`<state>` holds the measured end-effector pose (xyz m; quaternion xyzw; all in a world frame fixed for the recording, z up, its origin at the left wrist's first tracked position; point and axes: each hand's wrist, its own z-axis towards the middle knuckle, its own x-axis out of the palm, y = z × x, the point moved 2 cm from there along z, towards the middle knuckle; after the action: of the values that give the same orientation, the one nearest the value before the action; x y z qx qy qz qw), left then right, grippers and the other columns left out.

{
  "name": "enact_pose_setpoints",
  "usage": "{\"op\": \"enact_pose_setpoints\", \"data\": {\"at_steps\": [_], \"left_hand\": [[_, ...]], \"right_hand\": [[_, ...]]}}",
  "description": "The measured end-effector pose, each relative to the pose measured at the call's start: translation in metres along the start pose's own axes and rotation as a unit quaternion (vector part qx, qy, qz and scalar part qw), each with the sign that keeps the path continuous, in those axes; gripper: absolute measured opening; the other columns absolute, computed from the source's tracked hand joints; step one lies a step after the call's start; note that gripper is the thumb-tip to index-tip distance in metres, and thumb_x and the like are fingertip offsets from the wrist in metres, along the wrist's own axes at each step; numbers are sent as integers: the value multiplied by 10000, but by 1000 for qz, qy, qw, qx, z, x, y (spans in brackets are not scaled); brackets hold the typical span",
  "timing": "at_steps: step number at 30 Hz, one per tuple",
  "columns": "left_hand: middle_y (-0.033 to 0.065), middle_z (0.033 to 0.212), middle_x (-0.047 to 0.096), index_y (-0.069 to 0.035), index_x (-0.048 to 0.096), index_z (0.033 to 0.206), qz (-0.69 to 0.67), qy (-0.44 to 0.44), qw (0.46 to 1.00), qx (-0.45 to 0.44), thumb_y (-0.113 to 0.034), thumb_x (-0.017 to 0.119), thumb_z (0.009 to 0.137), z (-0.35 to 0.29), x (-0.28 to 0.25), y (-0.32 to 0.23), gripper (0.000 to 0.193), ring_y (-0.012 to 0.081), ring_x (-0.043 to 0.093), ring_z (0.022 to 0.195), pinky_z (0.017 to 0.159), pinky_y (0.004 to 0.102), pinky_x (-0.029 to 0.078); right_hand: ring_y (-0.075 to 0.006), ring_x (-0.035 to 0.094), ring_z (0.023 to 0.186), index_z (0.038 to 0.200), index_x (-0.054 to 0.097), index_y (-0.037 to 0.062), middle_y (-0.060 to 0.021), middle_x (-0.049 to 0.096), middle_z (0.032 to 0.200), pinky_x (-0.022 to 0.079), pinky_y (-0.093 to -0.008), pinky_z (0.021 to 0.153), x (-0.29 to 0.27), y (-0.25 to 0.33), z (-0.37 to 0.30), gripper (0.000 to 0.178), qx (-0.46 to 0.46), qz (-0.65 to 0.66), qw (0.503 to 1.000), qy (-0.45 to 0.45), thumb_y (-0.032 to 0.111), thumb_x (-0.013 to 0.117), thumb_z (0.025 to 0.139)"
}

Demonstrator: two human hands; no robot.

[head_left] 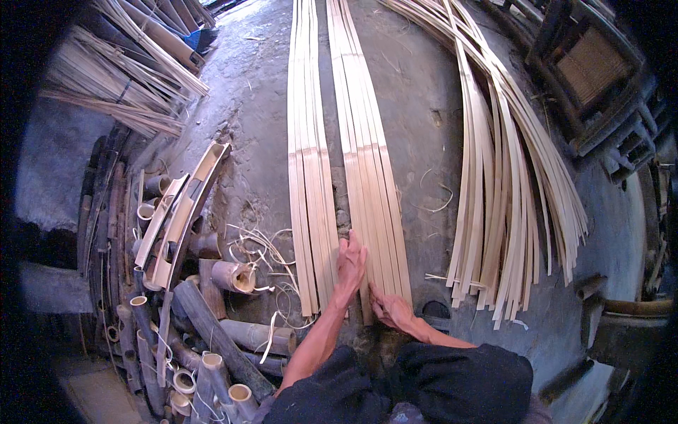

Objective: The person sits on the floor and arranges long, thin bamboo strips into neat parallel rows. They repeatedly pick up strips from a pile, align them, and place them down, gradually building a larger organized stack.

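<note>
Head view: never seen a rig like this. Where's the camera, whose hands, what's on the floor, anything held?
There is no machine here: a person works bare-handed. The one picture comes from a wide fisheye camera worn on the head, looking down, so straight edges bend toward the rim.

On the grey floor lie a left row of long, flat, pale bamboo strips and a similar right row. Farther right is a looser bundle of pale strips; at lower left, a pile of dark, round cut bamboo tubes.

The left hand is at the right row's inner edge; the right hand is at its near end. Whether either grips a strip can't be told.
</note>
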<state>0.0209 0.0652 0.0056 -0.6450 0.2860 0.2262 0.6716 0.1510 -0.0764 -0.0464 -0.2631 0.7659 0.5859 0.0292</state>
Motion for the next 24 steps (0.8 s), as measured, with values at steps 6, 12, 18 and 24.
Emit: {"op": "enact_pose_setpoints", "data": {"at_steps": [6, 12, 18, 24], "left_hand": [[231, 964, 509, 67, 416, 1340, 51, -14, 999, -7, -84, 629, 857, -7, -8, 5, 549, 384, 580, 796, 686, 438, 475], [217, 990, 509, 43, 466, 1296, 43, -102, 994, 1, -117, 634, 844, -8, -27, 2, 509, 372, 573, 853, 720, 444, 477], [239, 1012, 505, 40, 472, 1268, 77, -96, 992, -39, -158, 641, 830, -22, -54, 25, 510, 397, 533, 946, 812, 491, 437], [256, 1017, 498, 47, 461, 1249, 71, -110, 991, -20, -133, 645, 811, -19, -45, 35, 508, 424, 516, 957, 833, 506, 422]], "right_hand": [[-105, 322, 494, 1219, 592, 67, 22, 371, 593, 241, -273, 450, -5, 27, -1, 445, 4, 48, 999, 4, 401, 378, 1015], [-89, 336, 536, 1278, 521, 34, 23, 378, 628, 254, -243, 479, -6, 69, -1, 516, 53, 268, 959, 71, 451, 398, 1000], [-367, 609, 775, 1144, 498, 32, -209, 623, 876, 483, -443, 719, 26, 89, 24, 258, -20, 65, 998, 16, 111, 556, 905], [-360, 622, 845, 1105, 522, 5, -213, 633, 918, 482, -442, 770, 25, 88, 39, 293, 29, 49, 998, 9, 230, 560, 921]]}}
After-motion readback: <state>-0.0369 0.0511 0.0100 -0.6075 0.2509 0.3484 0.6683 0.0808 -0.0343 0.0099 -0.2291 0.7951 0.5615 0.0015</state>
